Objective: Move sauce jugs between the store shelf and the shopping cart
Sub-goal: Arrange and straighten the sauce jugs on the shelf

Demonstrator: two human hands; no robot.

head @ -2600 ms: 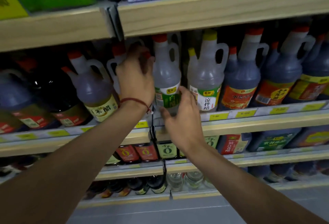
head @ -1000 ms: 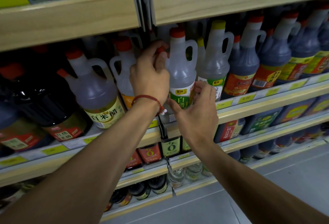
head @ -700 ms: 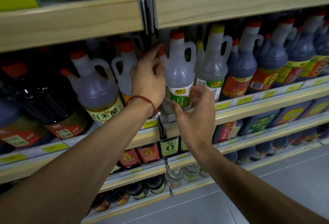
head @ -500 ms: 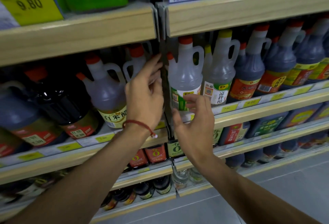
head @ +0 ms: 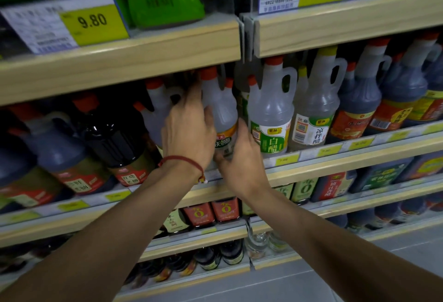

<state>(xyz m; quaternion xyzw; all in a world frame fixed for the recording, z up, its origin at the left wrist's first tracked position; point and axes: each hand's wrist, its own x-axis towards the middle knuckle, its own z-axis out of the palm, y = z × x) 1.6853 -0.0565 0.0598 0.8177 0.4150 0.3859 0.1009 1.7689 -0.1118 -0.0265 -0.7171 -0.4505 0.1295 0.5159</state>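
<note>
A clear sauce jug (head: 224, 112) with an orange cap and a gold-banded label stands on the middle store shelf (head: 335, 165). My left hand (head: 189, 131), a red cord at its wrist, holds the jug's left side, fingers reaching behind it and thumb across its front. My right hand (head: 239, 157) grips the jug's lower right, thumb up its side and fingers curled under the label. Right beside it stands a clear jug with a green label (head: 271, 119). No shopping cart is in view.
Dark sauce jugs (head: 359, 107) fill the shelf to the right and dark bottles (head: 112, 138) to the left. The wooden shelf above (head: 143, 54) sits just over the caps and carries green packs and yellow price tags. Lower shelves hold small bottles; grey floor lies below.
Both hands left the green-labelled jug and shifted left onto the gold-banded clear jug, closing around it. The view has tilted up and moved nearer the shelf.
</note>
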